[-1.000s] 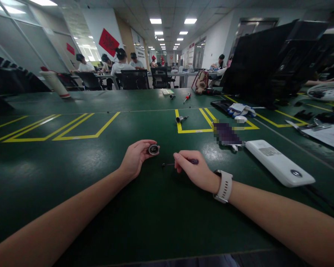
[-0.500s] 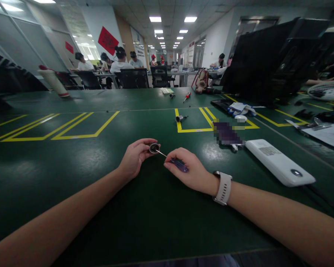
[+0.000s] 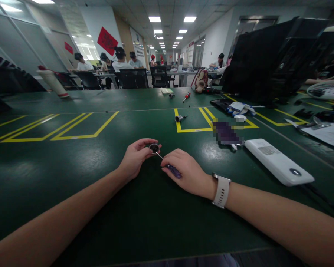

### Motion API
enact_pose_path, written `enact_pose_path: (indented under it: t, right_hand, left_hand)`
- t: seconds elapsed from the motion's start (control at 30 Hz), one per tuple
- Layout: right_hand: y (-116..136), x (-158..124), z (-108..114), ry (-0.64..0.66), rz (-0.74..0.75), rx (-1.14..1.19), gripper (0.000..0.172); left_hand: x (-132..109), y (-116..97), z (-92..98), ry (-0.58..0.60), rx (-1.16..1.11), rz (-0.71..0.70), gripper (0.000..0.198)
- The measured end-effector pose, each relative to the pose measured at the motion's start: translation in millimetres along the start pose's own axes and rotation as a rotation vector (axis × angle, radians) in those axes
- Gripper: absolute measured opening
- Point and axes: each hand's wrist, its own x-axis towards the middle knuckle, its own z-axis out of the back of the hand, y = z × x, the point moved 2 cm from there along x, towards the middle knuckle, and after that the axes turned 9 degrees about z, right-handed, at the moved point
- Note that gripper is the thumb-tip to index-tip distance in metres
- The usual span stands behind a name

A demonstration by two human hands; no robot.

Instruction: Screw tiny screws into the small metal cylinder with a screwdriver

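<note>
My left hand (image 3: 135,157) is closed round a small round metal part (image 3: 154,148), held on edge just above the green table (image 3: 72,167). My right hand (image 3: 185,170) pinches a small screwdriver with a purple handle (image 3: 172,170). Its thin shaft points up and left, with the tip at the round part. A white watch sits on my right wrist (image 3: 221,191).
A white power bank (image 3: 278,163) lies to the right, with a blurred dark item (image 3: 226,132) beside it. A small metal piece (image 3: 180,118), a red screwdriver (image 3: 186,97), gloves (image 3: 241,109) and black monitors (image 3: 267,59) stand farther back. People sit at distant desks.
My right hand lifted the purple screwdriver from flat on the table and brought its tip to the round part in my left hand, then drew slightly closer.
</note>
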Motion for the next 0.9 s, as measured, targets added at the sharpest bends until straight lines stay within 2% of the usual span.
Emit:
enact_pose_path:
  t: [0.47,0.63,0.9]
  right_hand:
    - [2.7,0.2,-0.3,0.071,0.046,-0.121,0.015]
    - [2.5,-1.0,-0.9,0.079,0.074,-0.138,0.019]
    - [2.9,-0.3,-1.1,0.084,0.081,-0.147,0.021]
  left_hand:
    - [-2.3,-1.1,-3.2,-0.03,0.016,0.027,0.028]
    - [-2.9,-1.7,-4.1,-0.052,0.056,-0.011,0.028]
    - [-3.3,-0.8,-2.6,-0.053,0.173,-0.049,0.018]
